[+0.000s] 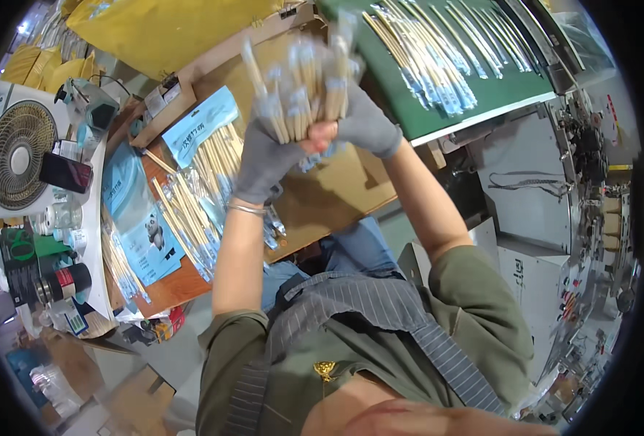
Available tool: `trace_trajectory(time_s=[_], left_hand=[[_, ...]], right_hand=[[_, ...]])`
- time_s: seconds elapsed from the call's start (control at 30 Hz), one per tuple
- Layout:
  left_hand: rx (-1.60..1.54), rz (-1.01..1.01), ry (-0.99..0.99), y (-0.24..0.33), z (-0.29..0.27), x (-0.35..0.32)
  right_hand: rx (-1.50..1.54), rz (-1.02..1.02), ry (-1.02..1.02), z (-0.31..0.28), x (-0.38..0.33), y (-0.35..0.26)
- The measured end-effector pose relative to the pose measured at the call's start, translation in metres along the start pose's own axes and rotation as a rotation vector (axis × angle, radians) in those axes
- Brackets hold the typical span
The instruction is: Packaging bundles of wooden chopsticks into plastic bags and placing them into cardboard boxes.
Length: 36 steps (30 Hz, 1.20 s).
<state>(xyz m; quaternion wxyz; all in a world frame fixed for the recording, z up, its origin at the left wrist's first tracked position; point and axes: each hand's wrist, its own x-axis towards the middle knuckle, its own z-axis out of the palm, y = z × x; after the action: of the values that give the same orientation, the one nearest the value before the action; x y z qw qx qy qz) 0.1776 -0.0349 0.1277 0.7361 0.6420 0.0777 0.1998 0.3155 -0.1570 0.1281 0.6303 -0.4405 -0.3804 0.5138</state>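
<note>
Both my hands wear grey gloves that leave fingertips bare. My left hand and my right hand are closed together around a bundle of plastic-wrapped chopsticks, held up over the brown cardboard surface. Motion blurs the bundle's far ends. Beyond my right hand, more wrapped chopsticks lie in rows on a green surface. Beside my left forearm, other wrapped chopsticks lie loose near light-blue printed plastic bags, and some sit inside another such bag.
A fan, a dark phone and several jars stand at the left. Yellow plastic covers the far left. A cardboard box edge borders the work surface. Grey metal machinery is at the right.
</note>
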Motion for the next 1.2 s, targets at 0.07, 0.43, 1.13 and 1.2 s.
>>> trace_trajectory(time_s=[0.07, 0.43, 1.13, 1.2], left_hand=[[0.121, 0.082, 0.055, -0.019, 0.002, -0.011], [-0.726, -0.417, -0.064, -0.008, 0.038, -0.166], [1.695, -0.061, 0.785, -0.024, -0.367, -0.318], [1.26, -0.144, 0.985, 0.011, -0.347, -0.289]], right_hand=[[-0.118, -0.249, 0.114, 0.006, -0.007, 0.016], [0.125, 0.203, -0.077, 0.113, -0.063, 0.016], [0.105, 0.184, -0.053, 0.171, -0.024, 0.08], [0.088, 0.262, -0.043, 0.178, -0.023, 0.075]])
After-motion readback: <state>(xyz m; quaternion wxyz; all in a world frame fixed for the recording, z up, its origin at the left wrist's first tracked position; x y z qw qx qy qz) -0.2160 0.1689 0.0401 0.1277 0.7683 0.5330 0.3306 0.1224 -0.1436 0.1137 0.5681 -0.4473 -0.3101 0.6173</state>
